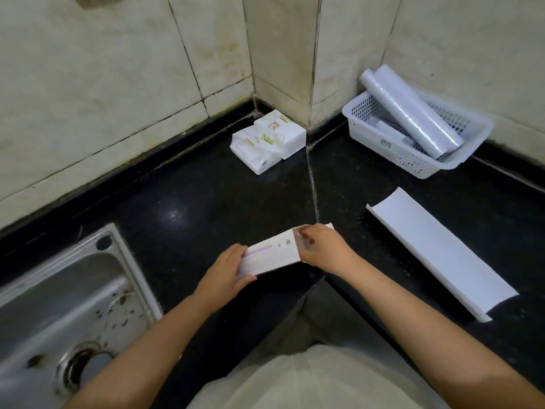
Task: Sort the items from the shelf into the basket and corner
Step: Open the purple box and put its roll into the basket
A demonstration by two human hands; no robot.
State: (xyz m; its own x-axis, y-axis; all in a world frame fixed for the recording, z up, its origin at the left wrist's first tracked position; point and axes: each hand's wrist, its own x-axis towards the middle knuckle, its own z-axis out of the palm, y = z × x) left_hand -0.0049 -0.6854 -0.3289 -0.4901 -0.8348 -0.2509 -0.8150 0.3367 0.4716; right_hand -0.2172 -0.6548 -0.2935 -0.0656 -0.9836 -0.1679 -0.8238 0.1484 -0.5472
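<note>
The person stands at the inner corner of a black stone table (182,208) and holds a long white carton (269,258) over its front edge. The left hand (227,270) is closed round the carton's near-left end. The right hand (321,249) is closed on the far-right end, where a torn flap sticks out past the fingers. The two hands are apart, one at each end, and both grip the same box.

The carton's long axis runs from lower left to upper right, rising a little toward the right hand. Its printed broad face, with a purple stripe and a small code mark, is turned up toward the camera.

Part of the sorting looks done. Two tissue packs (267,141) lie touching each other in the wall corner. A white perforated basket (413,134) sits against the right wall and holds rolls of film (410,110), which lean out over its far rim. Some flat pale item lies under them, too hidden to name.

What is left, judging from this view: the carton in hand, and a curved white sheet (442,252) that lies open on the table to the right, well apart from the basket. The shelf itself is not in view, so more may remain. A steel sink (59,290) sits at the left.
</note>
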